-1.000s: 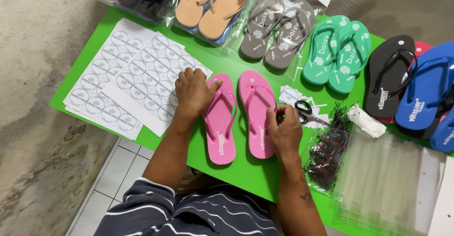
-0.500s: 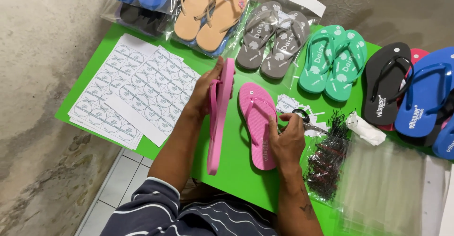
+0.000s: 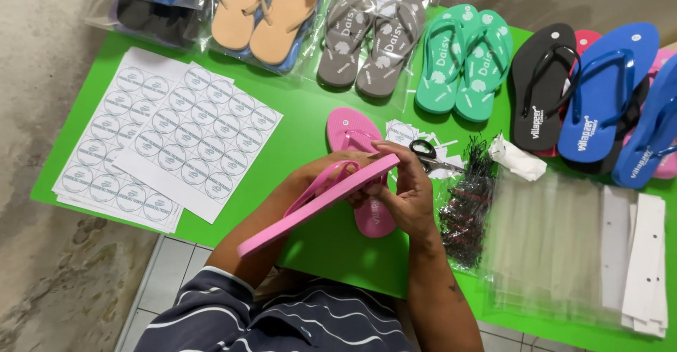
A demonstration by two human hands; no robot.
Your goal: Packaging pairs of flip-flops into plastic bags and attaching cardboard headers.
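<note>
Green table (image 3: 296,123) by concrete wall (image 3: 42,34), tiled floor (image 3: 159,288), hands gripping pink flip-flop (image 3: 310,207)

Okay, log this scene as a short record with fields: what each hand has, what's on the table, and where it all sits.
left hand: grips the raised pink flip-flop by its strap side
right hand: holds the same flip-flop's front end
second pink flip-flop: flat on the green table, beneath the hands
sticker sheets: left of the hands
scissors: beside the right hand
clear bags: stacked at right
</note>
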